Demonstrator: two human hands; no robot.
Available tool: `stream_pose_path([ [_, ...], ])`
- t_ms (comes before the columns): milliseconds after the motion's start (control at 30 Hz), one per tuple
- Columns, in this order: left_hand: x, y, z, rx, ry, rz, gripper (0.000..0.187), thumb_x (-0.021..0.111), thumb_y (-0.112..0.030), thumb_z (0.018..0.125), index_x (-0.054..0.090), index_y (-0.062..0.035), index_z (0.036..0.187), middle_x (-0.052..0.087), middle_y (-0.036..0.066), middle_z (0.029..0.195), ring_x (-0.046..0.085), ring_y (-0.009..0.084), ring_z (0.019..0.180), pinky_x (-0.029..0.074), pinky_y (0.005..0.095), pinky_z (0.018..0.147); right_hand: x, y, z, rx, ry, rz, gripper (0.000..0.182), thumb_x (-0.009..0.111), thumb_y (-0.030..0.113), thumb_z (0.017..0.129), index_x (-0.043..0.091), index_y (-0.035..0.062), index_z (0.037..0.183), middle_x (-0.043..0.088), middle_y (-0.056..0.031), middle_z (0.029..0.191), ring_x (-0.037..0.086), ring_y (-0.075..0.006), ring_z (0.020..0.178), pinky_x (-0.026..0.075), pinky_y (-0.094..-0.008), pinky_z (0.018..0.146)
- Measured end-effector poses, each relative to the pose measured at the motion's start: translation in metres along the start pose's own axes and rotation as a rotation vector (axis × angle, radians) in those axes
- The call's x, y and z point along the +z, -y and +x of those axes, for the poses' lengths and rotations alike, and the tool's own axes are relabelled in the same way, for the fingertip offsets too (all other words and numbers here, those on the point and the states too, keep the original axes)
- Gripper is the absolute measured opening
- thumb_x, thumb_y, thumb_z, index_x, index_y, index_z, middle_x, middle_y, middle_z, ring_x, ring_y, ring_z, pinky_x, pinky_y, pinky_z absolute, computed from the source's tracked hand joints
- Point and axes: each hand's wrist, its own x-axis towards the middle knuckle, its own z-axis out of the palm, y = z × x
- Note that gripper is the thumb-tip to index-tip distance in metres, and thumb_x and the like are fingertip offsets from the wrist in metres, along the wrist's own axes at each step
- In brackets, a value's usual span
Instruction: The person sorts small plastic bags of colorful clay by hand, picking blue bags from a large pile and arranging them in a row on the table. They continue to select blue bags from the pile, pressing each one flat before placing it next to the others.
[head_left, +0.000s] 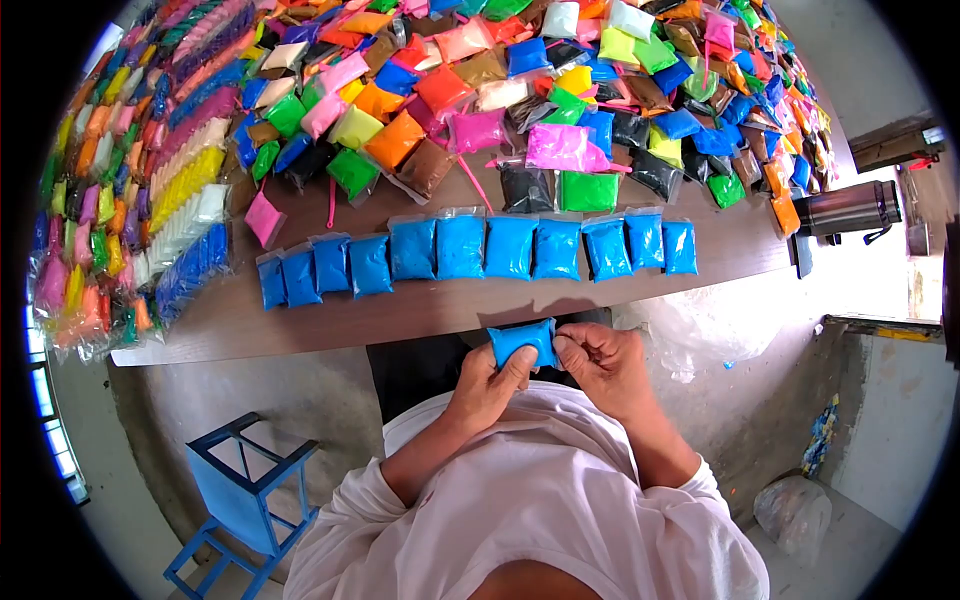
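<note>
Just off the table's front edge, a small clear packet filled with blue material (523,342) is held between both hands. My left hand (490,378) is closed around its left side, thumb lying across the front. At the right end, my right hand (605,365) pinches the packet's clear edge between thumb and fingers. Beyond the hands, a row of similar blue packets (461,246) stretches across the front of the brown table (380,318). What is inside the packets cannot be told exactly.
A large heap of many-coloured packets (445,90) covers the table's back. Lined-up packets (188,180) fill its left side. A metal flask (848,208) is at the right edge. A blue chair (240,490) is at lower left; clear plastic bags (795,515) rest on the floor.
</note>
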Motion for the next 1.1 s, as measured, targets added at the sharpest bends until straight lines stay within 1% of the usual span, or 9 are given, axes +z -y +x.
stream_pose_path([
  [233,0.001,0.002,-0.001,0.025,-0.014,0.070,0.037,0.054,-0.033,0.103,0.065,-0.0001,0.091,0.060,0.003,0.070,0.055,0.0085,0.065,0.045,0.0253,0.059,-0.003,-0.003,0.000,0.069,0.021,-0.074,0.019,0.062,0.009,0.097,0.066,-0.0077,0.106,0.067,-0.0039,0.080,0.060,-0.0066,0.071,0.049,-0.0217,0.063],
  [333,0.002,0.001,-0.001,0.027,-0.012,0.070,0.037,0.054,-0.033,0.103,0.065,0.0001,0.091,0.060,0.003,0.070,0.055,0.0085,0.065,0.046,0.0254,0.059,-0.004,-0.007,0.000,0.065,0.049,0.035,0.019,0.061,0.009,0.097,0.066,-0.0076,0.106,0.067,-0.0038,0.080,0.061,-0.0072,0.070,0.050,-0.0216,0.063],
  [400,0.002,0.000,-0.001,0.032,-0.012,0.058,0.037,0.053,-0.033,0.103,0.065,0.0001,0.091,0.060,0.003,0.070,0.055,0.0085,0.065,0.046,0.0254,0.059,-0.004,-0.004,0.001,0.055,0.044,0.116,0.017,0.059,0.007,0.096,0.066,-0.0071,0.104,0.064,-0.0026,0.077,0.057,-0.0059,0.069,0.048,-0.0218,0.060],
  [633,0.004,-0.002,-0.001,0.006,0.001,0.034,0.037,0.052,-0.033,0.103,0.065,-0.0001,0.092,0.060,0.003,0.072,0.054,0.0085,0.065,0.045,0.0252,0.060,-0.011,-0.007,0.004,0.066,0.101,0.183,0.017,0.058,0.007,0.097,0.065,-0.0072,0.103,0.065,-0.0034,0.078,0.060,-0.0075,0.070,0.050,-0.0224,0.063],
  [833,0.003,0.001,-0.001,-0.002,0.016,0.038,0.037,0.051,-0.033,0.103,0.064,-0.0002,0.091,0.060,0.002,0.071,0.054,0.0083,0.065,0.045,0.0252,0.060,-0.010,-0.007,0.004,0.114,0.088,0.208,0.018,0.058,0.010,0.097,0.064,-0.0064,0.101,0.064,-0.0032,0.079,0.059,-0.0067,0.070,0.049,-0.0218,0.064],
  [933,0.003,-0.001,0.000,-0.003,0.017,0.041,0.037,0.051,-0.032,0.103,0.064,0.0001,0.091,0.059,0.002,0.070,0.054,0.0084,0.064,0.045,0.0255,0.059,-0.005,-0.005,0.004,0.138,0.066,0.238,0.016,0.058,0.007,0.096,0.064,-0.0068,0.102,0.064,-0.0029,0.079,0.058,-0.0059,0.070,0.049,-0.0216,0.064],
  [1000,0.005,-0.002,0.001,-0.003,0.017,0.045,0.037,0.051,-0.032,0.103,0.064,0.0002,0.090,0.059,0.002,0.070,0.053,0.0084,0.064,0.045,0.0256,0.059,0.003,-0.004,0.003,0.054,-0.051,0.228,0.011,0.058,0.002,0.093,0.064,-0.0058,0.099,0.064,-0.0022,0.077,0.055,-0.0045,0.067,0.046,-0.0215,0.060],
  [1033,0.006,-0.001,0.001,-0.005,0.010,0.064,0.036,0.052,-0.032,0.103,0.064,0.0002,0.090,0.059,0.002,0.069,0.053,0.0084,0.064,0.044,0.0258,0.059,0.002,-0.004,0.004,0.053,-0.051,0.228,0.011,0.058,0.002,0.093,0.064,-0.0058,0.099,0.064,-0.0022,0.077,0.055,-0.0045,0.067,0.046,-0.0215,0.060],
  [1100,0.008,0.000,0.002,-0.005,0.006,0.083,0.036,0.053,-0.031,0.103,0.064,0.0002,0.090,0.059,0.003,0.069,0.053,0.0085,0.063,0.044,0.0261,0.059,0.001,-0.004,0.005,-0.069,-0.085,-0.213,0.010,0.058,-0.002,0.090,0.065,-0.0050,0.096,0.063,-0.0010,0.075,0.050,-0.0032,0.064,0.043,-0.0213,0.055],
])
